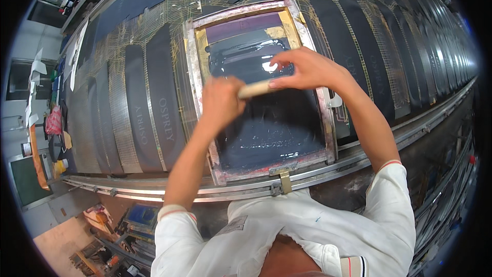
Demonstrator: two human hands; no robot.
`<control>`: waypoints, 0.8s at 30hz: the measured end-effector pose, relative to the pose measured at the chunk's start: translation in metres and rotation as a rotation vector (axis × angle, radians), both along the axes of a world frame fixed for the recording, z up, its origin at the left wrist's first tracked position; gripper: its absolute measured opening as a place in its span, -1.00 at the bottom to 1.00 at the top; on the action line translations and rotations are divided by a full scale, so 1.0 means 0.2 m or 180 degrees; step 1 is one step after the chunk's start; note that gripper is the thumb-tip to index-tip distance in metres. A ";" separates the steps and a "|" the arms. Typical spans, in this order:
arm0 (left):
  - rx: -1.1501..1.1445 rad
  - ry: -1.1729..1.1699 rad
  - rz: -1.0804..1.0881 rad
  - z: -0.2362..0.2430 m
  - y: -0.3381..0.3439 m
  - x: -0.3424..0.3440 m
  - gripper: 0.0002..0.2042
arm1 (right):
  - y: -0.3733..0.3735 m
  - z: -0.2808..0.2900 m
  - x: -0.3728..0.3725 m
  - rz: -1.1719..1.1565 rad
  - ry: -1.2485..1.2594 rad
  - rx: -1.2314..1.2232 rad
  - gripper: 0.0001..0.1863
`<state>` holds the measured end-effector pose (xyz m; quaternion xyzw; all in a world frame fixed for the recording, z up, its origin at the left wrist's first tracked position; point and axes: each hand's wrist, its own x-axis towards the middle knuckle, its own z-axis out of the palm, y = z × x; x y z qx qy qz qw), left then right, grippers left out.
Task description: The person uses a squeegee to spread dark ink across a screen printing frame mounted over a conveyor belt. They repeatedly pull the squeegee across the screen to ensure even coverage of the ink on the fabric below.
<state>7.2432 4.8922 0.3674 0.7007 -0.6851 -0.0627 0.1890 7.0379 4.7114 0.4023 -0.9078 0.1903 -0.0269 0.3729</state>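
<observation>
A metal-framed printing screen (192, 66) lies on a long table, its mesh wet with dark ink (277, 128). Both my hands hold a wooden squeegee handle (254, 89) across the middle of the mesh. My left hand (221, 100) wraps its left end. My right hand (302, 69) presses on its right end with fingers spread over the top. The blade under the handle is hidden by my hands.
Dark fabric panels (164, 102) with pale lettering lie in rows on the table to both sides of the screen. A metal rail (359, 154) with a clamp (283, 179) runs along the near edge. Shelves and clutter (51, 128) stand at the left.
</observation>
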 end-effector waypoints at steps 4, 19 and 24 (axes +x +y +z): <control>0.0540 -0.0045 0.0244 -0.01 -0.38 0.24 -0.66 | -0.25 -0.15 0.24 0.0206 0.0375 -0.0945 -0.54; 0.0694 -0.0193 0.0273 -0.09 -0.46 0.29 -0.57 | -0.33 -0.30 0.33 0.0064 0.0341 -0.1094 -0.66; 0.0406 -0.0132 0.0075 -0.10 0.13 -0.11 -0.75 | 0.25 -0.27 -0.10 0.0203 0.0063 -0.1049 -0.77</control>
